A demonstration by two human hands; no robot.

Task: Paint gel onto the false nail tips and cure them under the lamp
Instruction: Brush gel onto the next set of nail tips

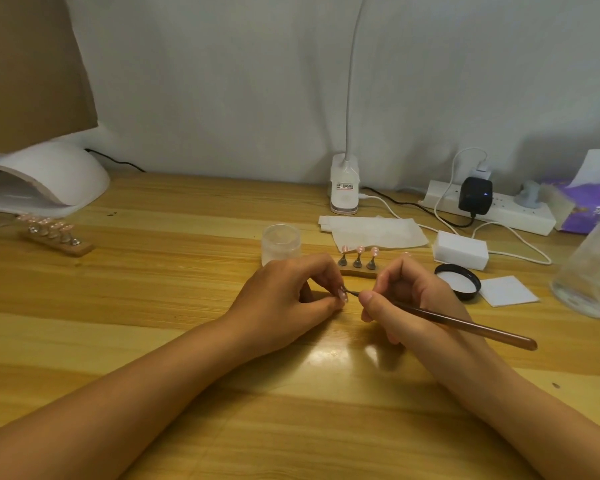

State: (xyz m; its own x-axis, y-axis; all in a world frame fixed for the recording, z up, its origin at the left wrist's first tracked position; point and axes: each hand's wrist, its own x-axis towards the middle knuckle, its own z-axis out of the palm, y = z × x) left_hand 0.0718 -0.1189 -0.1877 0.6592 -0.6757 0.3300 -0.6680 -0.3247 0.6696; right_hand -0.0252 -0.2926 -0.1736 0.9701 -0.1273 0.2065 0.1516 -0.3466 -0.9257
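While the left hand pinches one false nail tip in a closed grip low over the table, the right hand grips the brush, bristles on that tip. Painting looks midway: three tips wait on the near stand, and another stand sits just outside the lamp.

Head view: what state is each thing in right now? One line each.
Left hand, pinches nail tip.
Right hand, holds brush.
Nail tip, off its stand, brush tip touching it.
Jar, open.
Lid, off, inside up on the table.
Near stand, at least three tips mounted.
Far stand, tips mounted, in front of curing lamp.
Black adapter, plugged in, blue light on.
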